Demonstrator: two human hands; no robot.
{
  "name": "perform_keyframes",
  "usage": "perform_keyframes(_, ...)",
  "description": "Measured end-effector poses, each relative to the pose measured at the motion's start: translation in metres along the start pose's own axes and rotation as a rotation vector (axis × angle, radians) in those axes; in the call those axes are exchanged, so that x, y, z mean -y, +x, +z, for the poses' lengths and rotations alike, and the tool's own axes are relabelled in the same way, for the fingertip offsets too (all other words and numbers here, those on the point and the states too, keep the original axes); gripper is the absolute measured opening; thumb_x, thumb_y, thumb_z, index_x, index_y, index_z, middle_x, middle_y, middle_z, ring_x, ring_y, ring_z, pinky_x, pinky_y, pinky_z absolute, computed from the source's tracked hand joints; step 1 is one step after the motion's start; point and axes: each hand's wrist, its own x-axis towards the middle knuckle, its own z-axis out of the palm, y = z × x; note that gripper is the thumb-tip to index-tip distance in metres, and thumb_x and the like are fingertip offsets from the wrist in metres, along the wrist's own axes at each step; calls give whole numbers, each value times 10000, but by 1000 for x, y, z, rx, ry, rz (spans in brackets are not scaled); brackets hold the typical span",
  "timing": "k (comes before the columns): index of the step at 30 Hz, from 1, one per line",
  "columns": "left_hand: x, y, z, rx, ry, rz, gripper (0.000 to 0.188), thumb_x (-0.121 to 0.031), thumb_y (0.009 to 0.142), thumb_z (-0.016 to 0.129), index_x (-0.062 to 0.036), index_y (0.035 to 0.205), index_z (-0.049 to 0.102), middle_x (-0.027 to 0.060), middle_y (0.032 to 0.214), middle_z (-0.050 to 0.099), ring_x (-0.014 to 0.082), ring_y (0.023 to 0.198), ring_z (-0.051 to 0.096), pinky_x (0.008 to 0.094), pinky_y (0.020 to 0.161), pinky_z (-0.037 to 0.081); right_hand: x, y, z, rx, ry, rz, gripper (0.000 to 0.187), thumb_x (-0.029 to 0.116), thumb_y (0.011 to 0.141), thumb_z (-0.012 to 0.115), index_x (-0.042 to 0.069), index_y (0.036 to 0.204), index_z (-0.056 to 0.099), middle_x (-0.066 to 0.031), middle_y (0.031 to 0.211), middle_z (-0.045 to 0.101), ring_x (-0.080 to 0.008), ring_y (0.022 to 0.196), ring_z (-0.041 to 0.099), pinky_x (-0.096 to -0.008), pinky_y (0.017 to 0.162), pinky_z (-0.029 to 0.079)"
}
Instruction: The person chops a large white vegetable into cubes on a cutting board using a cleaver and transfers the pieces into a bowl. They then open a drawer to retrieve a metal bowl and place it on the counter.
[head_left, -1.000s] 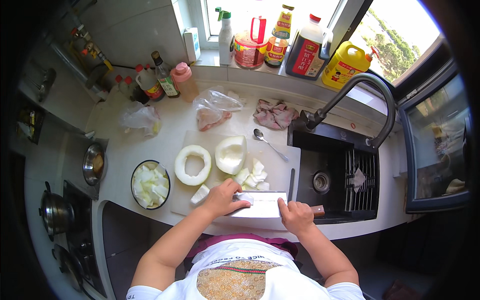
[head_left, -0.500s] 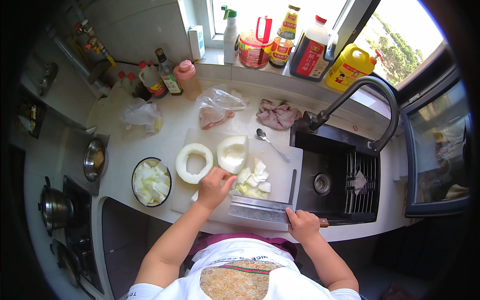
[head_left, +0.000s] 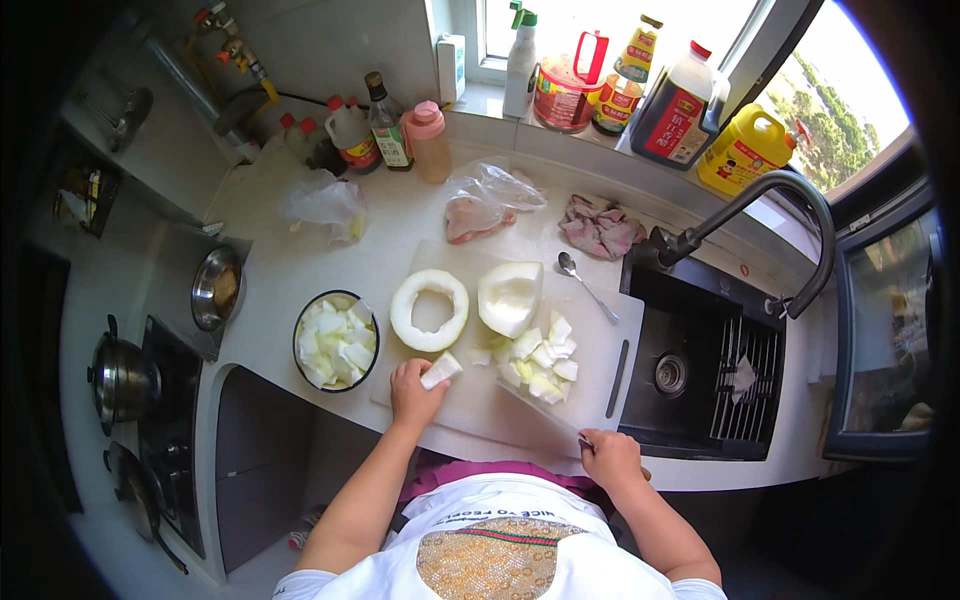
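Observation:
My left hand (head_left: 418, 392) is closed on a pale melon piece (head_left: 441, 370) at the near left of the white cutting board (head_left: 592, 345). The wooden handle of a cleaver (head_left: 545, 420) is in my right hand (head_left: 612, 457); its blade is tilted edge-on and reaches toward a pile of cut melon chunks (head_left: 542, 362). Behind my left hand lies a thick melon ring (head_left: 402, 312) with a hollow centre. Beside it rests a larger hollowed melon section (head_left: 510, 298). Left of the board, a dark-rimmed bowl (head_left: 377, 348) is full of melon pieces (head_left: 335, 342).
A spoon (head_left: 588, 287) lies on the board's far right, with a crumpled cloth (head_left: 600, 228) and bagged meat (head_left: 478, 215) behind. Right is a black sink (head_left: 650, 410) under a curved faucet (head_left: 822, 230). Bottles (head_left: 390, 130) line the back; a stove (head_left: 170, 430) is left.
My left hand has moved left and nearer me, away from the chunks, and now grips a melon piece. The cleaver has turned from flat to edge-on beside the pile. The whole view has shifted.

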Motion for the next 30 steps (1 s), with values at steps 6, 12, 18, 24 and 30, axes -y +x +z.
perform_keyframes(6,-12,-8,6,82,-50,112,391,-127,641,800,-83,893,504,112,927,546,338,957,524,425,838,437,7,5,4,-53,160,59,171,243,824,635,168,932,745,-142,725,674,-364,704,654,-453,675,529)
perform_keyframes(12,-31,-42,12,84,-130,367,402,-87,639,800,-79,896,491,116,957,535,342,936,525,418,803,448,15,2,8,18,183,73,218,248,837,625,160,998,742,-145,805,697,-359,759,668,-445,727,535)
perform_keyframes(18,-34,-46,25,94,-171,205,352,-141,705,768,-69,954,530,121,981,556,348,922,558,428,759,481,21,-4,11,-18,219,18,221,222,832,627,161,1018,731,-147,810,695,-352,736,665,-443,709,536)
perform_keyframes(24,-46,-44,24,18,-28,397,313,-97,756,689,-77,1049,580,134,987,580,371,910,576,470,725,509,37,-1,5,-143,112,-194,232,151,788,657,169,1014,702,-112,722,664,-318,613,647,-427,582,534)
perform_keyframes(30,-49,-43,26,35,1,386,248,-56,771,649,-105,1005,585,118,938,571,361,868,574,481,656,514,35,1,5,-128,87,-181,227,147,791,648,162,1012,695,-112,710,659,-325,591,637,-432,551,528)
